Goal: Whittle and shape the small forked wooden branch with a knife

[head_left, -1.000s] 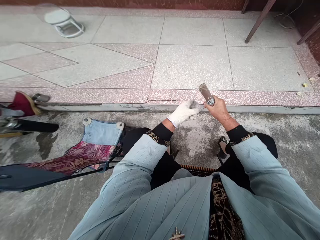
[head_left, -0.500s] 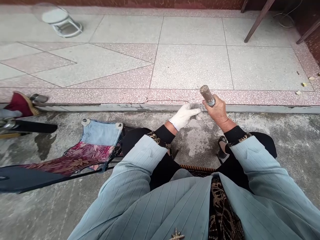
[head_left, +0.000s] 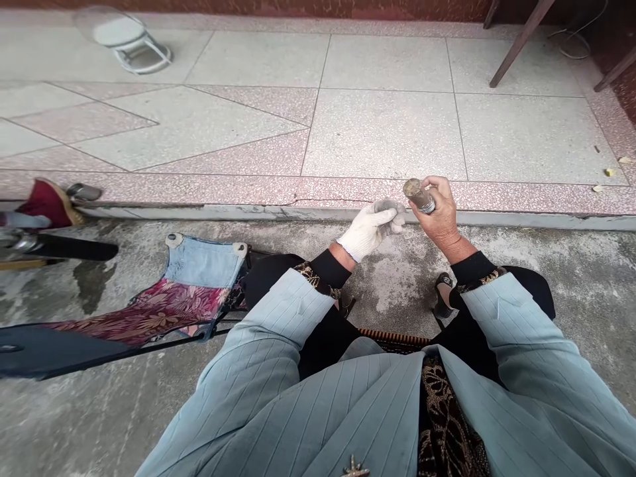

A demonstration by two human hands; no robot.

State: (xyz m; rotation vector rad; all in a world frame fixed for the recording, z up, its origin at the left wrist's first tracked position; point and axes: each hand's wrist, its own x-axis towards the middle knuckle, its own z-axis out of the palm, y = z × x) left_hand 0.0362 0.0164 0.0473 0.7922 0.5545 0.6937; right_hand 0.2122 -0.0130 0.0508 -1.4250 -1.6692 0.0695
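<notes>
Over the step's edge, my right hand, bare, grips a short thick brown-grey cylinder. Its rough, dirty round end points up and away, and a silvery band shows close to my fingers. What kind of thing it is I cannot make out. Just left of it is my left hand, in a white knitted glove with greyish fingers. Those gloved fingers are curled closed with thumb against them; anything inside is hidden. A small gap separates the two hands.
A tiled step runs across in front, above a stained concrete floor. A folding chair stands at my left. Beyond it are a person's red shoe and a dark cylinder. A white stool stands farther back.
My right hand has shifted slightly right, its fingers have lifted and re-wrapped, and the cylinder now looks shorter and tilted differently. My left hand stays closed near the same spot.
</notes>
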